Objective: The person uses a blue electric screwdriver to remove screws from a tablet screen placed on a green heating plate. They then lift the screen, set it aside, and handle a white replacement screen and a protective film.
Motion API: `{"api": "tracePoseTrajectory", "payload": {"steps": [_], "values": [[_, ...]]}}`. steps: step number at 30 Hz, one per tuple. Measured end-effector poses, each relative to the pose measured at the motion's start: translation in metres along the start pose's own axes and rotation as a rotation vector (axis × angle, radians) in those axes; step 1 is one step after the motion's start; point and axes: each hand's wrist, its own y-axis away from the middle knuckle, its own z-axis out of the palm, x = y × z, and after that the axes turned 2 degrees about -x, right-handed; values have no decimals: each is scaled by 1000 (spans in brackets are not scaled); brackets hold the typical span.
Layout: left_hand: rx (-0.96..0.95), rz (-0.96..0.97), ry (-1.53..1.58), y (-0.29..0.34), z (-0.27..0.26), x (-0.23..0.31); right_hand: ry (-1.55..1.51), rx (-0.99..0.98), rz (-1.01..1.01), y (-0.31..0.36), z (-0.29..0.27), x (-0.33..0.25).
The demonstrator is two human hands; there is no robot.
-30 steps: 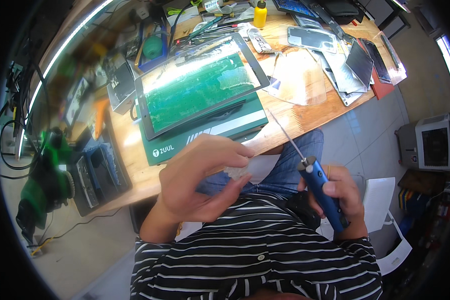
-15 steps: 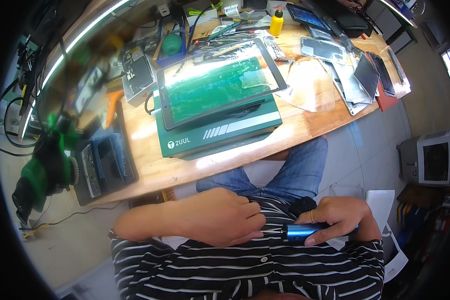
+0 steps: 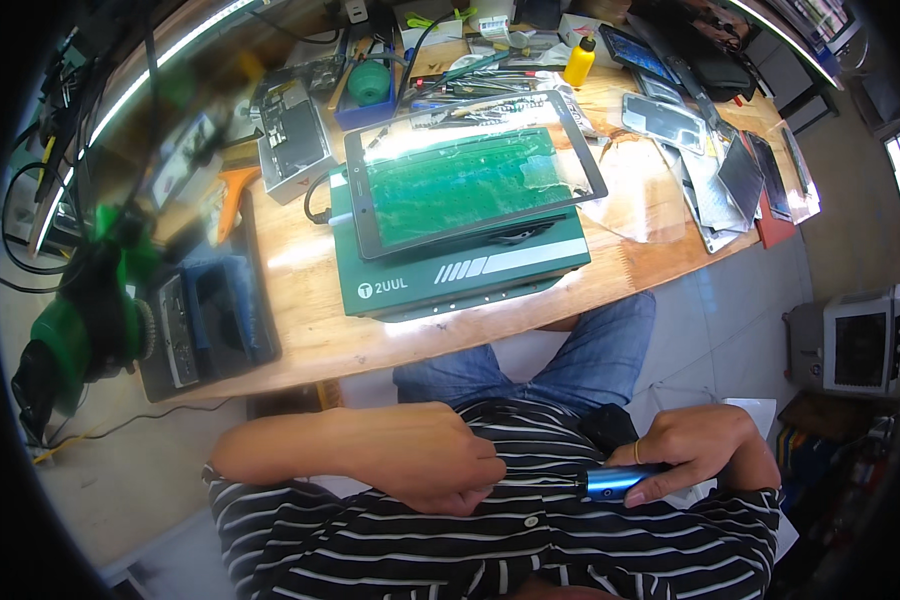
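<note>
The right hand [image 3: 695, 452] is closed around a blue cylindrical tool [image 3: 615, 484], with the thumb laid along the near side of the housing. A yellow band [image 3: 637, 453] encircles one finger. The tool is held roughly level in front of the striped shirt [image 3: 530, 550], below the table edge and above the lap. Its thin metal shaft [image 3: 550, 485] points toward the person's left.

The left hand [image 3: 440, 460] is narrow, fingers curled inward, back of the hand facing up. The shaft runs up to its curled fingers; from where I stand, I cannot tell what lies within them or whether they touch the tip.

On the wooden table [image 3: 315, 335], a green box-shaped unit [image 3: 425, 270] stands near the front edge, well apart from both hands. A dark-framed panel [image 3: 470, 178] rests on top, slightly skewed; green shows through it. A cable [image 3: 317, 205] meets the unit's left side.

To the left lie an orange-handled tool [image 3: 232, 200] and a dark tray [image 3: 260, 335] carrying flat devices. Behind the unit, a green rounded object [image 3: 369, 82] sits in a blue bin [image 3: 367, 118]. A yellow bottle [image 3: 579, 62] stands upright toward the back. At the right, thin flat panels [image 3: 725, 205] lie overlapped near the table edge.
</note>
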Motion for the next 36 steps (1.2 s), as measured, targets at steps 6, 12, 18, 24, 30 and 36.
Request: {"api": "tracePoseTrajectory", "payload": {"steps": [6, 12, 18, 24, 30, 36], "values": [[192, -78, -167, 12, -6, 3, -20, 21, 33, 4, -5, -3], [412, -181, -193, 5, 2, 2, -16, 91, 116, -1, -9, -7], [45, -180, -2, -3, 18, -4, 39, 43, 55, -7, -2, -2], [61, -199, 98, 37, 1, -10, -103, 33, -6, 27, -17, -3], [563, -251, 198, 42, -17, 1, -738, 805, -187, -8, 0, -5], [860, -27, -268, -11, -18, -9, -1115, 816, -375, -83, -15, -1]]}}
